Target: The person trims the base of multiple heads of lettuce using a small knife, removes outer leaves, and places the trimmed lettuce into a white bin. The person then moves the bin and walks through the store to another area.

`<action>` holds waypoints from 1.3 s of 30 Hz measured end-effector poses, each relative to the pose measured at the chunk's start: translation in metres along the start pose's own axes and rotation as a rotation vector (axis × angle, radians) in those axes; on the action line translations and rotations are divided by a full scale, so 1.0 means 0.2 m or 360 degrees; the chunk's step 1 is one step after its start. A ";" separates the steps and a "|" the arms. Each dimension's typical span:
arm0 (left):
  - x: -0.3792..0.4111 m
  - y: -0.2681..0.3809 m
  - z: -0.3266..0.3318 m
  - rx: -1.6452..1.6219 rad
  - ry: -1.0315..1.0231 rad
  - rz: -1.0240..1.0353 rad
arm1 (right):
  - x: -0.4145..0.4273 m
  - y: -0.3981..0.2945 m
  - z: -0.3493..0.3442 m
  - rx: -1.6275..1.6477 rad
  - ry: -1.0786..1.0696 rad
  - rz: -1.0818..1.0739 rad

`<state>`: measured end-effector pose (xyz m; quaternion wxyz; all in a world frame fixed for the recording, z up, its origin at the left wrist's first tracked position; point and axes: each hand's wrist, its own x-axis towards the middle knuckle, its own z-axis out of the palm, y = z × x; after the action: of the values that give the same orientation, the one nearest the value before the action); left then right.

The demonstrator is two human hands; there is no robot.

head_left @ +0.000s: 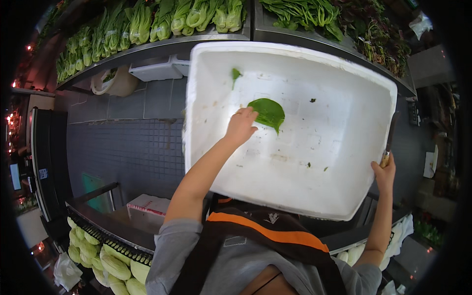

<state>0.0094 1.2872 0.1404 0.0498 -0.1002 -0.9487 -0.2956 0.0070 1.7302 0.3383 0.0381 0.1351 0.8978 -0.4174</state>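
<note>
Before me is a large white polystyrene foam box (295,184), tilted so that its inside faces up at me. My left hand (241,124) reaches inside it, fingertips at the edge of a broad green leaf (269,112); whether they pinch it is unclear. A smaller leaf (236,75) lies farther up in the box, and dark leaf scraps (312,100) dot the bottom. At the box's right side, my right hand (385,170) grips a knife (392,136) by its light wooden handle, thumb against the box rim. The blade points away from me along the box's outer side.
Metal shelving ahead carries bunched leafy greens (140,27), loose greens (306,14) and reddish-purple greens (383,48). Under it stand a round tub (123,83) and white foam boxes (155,69). Pale green gourds (114,261) and a carton (147,206) are at lower left. The floor is tiled (125,143).
</note>
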 end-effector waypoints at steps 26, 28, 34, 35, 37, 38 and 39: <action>-0.97 -1.57 -1.07 -0.1916 0.0762 -0.1479 | -0.35 0.33 0.84 0.0029 0.0425 0.0733; -1.22 -1.86 -1.02 -0.1534 0.0881 -0.1525 | -0.38 0.35 0.98 0.0009 0.0368 0.0994; -1.63 -2.30 -1.12 -0.0199 0.0453 -0.1985 | -0.36 0.45 1.21 -0.0329 0.0287 0.1289; -1.61 -2.27 -1.22 0.0203 0.0361 -0.2019 | -0.35 0.43 1.32 -0.0290 0.0337 0.1437; -1.56 -2.29 -1.40 0.0643 0.0222 -0.2086 | -0.30 0.32 1.51 -0.0310 0.0228 0.1493; -1.55 -2.34 -1.43 0.0666 0.0173 -0.2130 | -0.28 0.25 1.58 -0.0326 0.0153 0.1497; -1.53 -2.41 -1.47 0.0687 0.0117 -0.2156 | -0.27 0.17 1.66 -0.0339 0.0080 0.1512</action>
<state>0.2127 0.6809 0.0692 -0.0942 0.5338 -0.8374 -0.0701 0.0540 1.4883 0.1079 0.2164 0.5354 0.7752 -0.2561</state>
